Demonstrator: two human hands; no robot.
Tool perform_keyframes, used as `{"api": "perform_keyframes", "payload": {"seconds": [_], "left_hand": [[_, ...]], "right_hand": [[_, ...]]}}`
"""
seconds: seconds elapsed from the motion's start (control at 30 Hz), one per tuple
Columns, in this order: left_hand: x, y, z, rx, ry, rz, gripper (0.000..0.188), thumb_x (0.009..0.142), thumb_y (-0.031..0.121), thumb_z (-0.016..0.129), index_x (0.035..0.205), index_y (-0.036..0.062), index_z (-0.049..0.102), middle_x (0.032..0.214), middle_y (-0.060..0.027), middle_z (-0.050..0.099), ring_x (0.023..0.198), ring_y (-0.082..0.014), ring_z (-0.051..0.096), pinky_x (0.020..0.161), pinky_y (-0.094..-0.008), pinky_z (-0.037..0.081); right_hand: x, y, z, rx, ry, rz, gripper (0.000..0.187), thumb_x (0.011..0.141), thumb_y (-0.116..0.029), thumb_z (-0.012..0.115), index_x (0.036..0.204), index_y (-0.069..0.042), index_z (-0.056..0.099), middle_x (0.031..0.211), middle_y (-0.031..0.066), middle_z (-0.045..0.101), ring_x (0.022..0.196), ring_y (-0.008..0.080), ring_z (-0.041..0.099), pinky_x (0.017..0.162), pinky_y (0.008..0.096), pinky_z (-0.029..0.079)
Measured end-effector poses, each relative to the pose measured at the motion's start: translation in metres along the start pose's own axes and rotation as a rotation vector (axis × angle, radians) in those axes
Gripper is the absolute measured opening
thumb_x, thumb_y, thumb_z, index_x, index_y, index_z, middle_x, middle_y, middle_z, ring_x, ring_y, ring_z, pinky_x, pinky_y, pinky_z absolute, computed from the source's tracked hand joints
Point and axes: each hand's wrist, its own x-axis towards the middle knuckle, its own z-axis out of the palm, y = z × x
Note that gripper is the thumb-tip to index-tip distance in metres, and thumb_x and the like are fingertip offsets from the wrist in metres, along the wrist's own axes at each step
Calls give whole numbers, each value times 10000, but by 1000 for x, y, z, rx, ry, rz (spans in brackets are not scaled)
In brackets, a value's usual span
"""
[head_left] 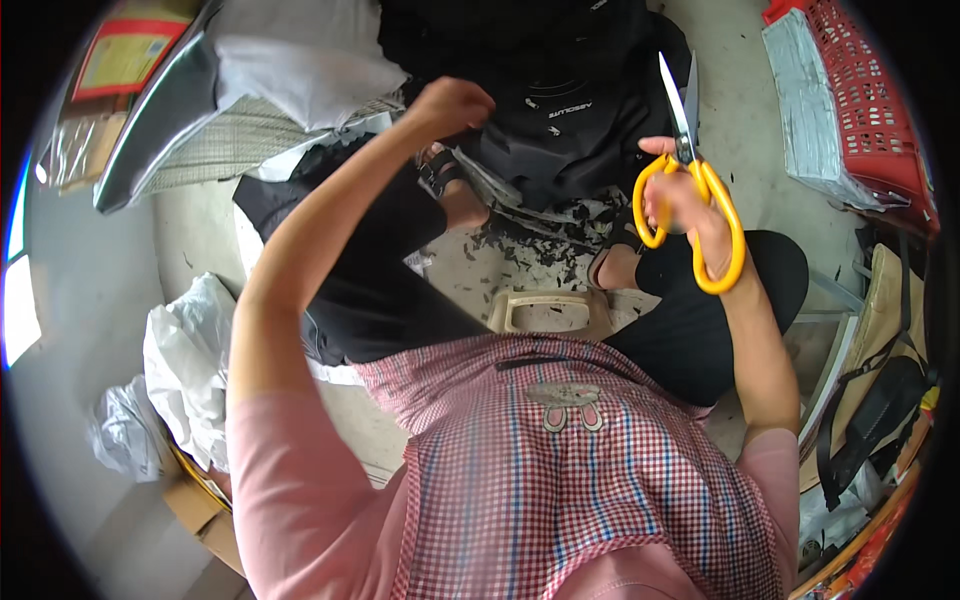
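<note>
A pair of scissors (739, 240) with large yellow handles is in my right hand (685, 205), raised above my right knee. Its metal blades point away from me and stand slightly apart. My left hand (450, 108) is at the left edge of a pile of black fabric (570, 120) with small white prints. Those fingers are curled, and whatever they may hold is hidden. Many small black scraps (540, 255) lie on the floor between my feet, below the fabric.
A beige plastic stool (600, 317) is between my legs. Grey cloth (300, 60) covers a woven seat at the far left. A red plastic basket (865, 110) stands far right, white plastic bags (190, 360) lie at left, and a tan bag (885, 310) with black straps is at right.
</note>
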Motion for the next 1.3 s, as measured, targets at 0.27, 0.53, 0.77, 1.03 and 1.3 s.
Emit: {"api": "perform_keyframes", "payload": {"seconds": [0.27, 0.53, 0.77, 1.03, 1.3], "left_hand": [[120, -192, 139, 81, 321, -677, 328, 713, 272, 714, 919, 27, 642, 882, -138, 671, 785, -293, 656, 644, -367, 534], [103, -71, 149, 35, 787, -446, 271, 728, 216, 707, 917, 28, 659, 919, -158, 673, 817, -346, 654, 657, -382, 535], [80, 4, 63, 841, 444, -183, 97, 709, 111, 659, 793, 71, 688, 839, -130, 682, 741, -332, 663, 611, -403, 527], [-98, 191, -31, 714, 310, 522, 118, 711, 107, 710, 792, 29, 674, 735, -72, 640, 634, -226, 603, 594, -324, 482], [-261, 247, -21, 423, 138, 773, 120, 745, 56, 720, 784, -17, 633, 661, -25, 555, 563, -130, 460, 556, -247, 400]], "right_hand": [[2, -6, -5, 180, 46, -30, 326, 891, -131, 561, 1188, -4, 520, 741, 58, 532, 607, 119, 489, 584, 217, 417], [2, -7, -12, 62, 40, -11, 343, 893, -140, 522, 1203, 5, 502, 742, 55, 507, 620, 118, 468, 587, 218, 400], [-6, -4, -7, -162, 12, -144, 333, 879, -117, 557, 1192, -14, 513, 720, 41, 496, 601, 113, 455, 566, 217, 394], [-36, -29, 24, -566, 279, -780, 425, 782, -28, 676, 1181, -56, 533, 787, 29, 555, 666, 108, 514, 651, 216, 437], [-76, -96, 88, -621, -25, -1053, 499, 725, 0, 712, 1187, -58, 530, 876, 23, 580, 749, 113, 538, 713, 218, 444]]}}
